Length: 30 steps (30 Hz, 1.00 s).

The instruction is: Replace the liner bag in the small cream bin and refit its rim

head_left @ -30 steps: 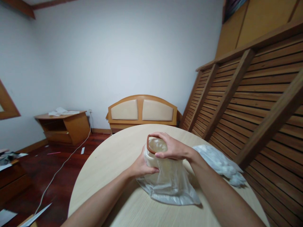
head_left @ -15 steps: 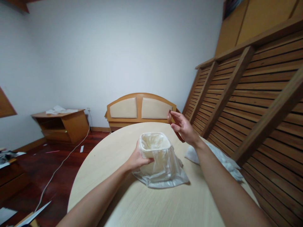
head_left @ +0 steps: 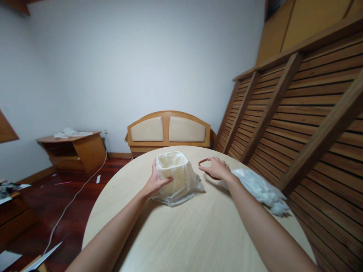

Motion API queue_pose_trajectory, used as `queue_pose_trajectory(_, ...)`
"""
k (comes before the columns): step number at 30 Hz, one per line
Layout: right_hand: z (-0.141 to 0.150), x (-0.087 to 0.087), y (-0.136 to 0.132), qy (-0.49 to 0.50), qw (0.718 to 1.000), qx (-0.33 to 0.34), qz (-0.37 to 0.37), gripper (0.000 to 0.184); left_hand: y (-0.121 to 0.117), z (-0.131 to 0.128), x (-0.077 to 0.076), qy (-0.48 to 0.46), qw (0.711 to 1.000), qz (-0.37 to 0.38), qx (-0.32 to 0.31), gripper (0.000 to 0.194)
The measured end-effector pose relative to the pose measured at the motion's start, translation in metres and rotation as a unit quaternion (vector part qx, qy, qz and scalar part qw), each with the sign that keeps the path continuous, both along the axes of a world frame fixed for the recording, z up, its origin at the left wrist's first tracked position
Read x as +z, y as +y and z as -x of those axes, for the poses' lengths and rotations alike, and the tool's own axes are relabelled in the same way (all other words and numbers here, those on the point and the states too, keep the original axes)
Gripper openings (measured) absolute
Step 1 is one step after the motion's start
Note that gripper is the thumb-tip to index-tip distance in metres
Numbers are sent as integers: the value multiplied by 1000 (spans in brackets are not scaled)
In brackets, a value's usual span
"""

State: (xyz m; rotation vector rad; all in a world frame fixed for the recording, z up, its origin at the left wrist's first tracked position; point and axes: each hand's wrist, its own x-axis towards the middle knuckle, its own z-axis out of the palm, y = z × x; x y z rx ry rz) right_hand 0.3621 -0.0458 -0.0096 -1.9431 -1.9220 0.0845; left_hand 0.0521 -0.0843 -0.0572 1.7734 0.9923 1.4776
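Note:
My left hand point(head_left: 154, 184) grips the near left side of a small pale bin point(head_left: 178, 180), its thumb across the front. A clear plastic bag lines the bin, folds over its squarish rim and hangs loosely down the outside. To the right, my right hand point(head_left: 220, 168) holds a thin brown ring point(head_left: 209, 175) with rounded corners, low over the table and apart from the bin. Behind my right wrist lies a heap of white plastic bags point(head_left: 259, 189), partly covered by the forearm.
The round wooden table point(head_left: 221, 234) carries all of this. Beyond it stands a headboard point(head_left: 169, 130) with cream panels. A slatted wooden frame point(head_left: 300, 124) leans along the right. On the left are a low cabinet point(head_left: 90, 151) and a white cable point(head_left: 75, 194) across the floor.
My left hand has shifted the bin leftward and farther from me. My right hand has come down toward the table, still holding the brown ring, which now shows more clearly.

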Motion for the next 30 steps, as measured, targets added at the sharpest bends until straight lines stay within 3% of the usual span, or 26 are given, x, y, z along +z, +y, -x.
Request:
queue_pose_trajectory(7, 7, -31, 0, -76, 995, 6, 59, 77, -1, 1, 0, 9, 1000, 24, -4, 132)
queue_pose_trajectory(10, 6, -36, 0, -76, 995, 16, 70, 71, -1, 1, 0, 6, 1000, 24, -11, 128)
queue_pose_trajectory(15, 8, -24, -2, -64, 994, 57, 62, 50, 0, 1, -1, 3, 1000, 3, -5, 123)
queue_pose_trajectory(19, 14, -17, -6, -48, 984, 149, 81, 32, 0, 1, -1, 4, 1000, 5, -9, 120)
queue_pose_trajectory(25, 19, -14, -10, -4, 961, 244, 130, 29, -3, 0, 3, 3, 1000, 3, -15, 121)
queue_pose_trajectory(30, 19, -11, -10, 30, 961, 244, 129, 29, -6, -1, 5, 12, 1000, -2, -9, 121)
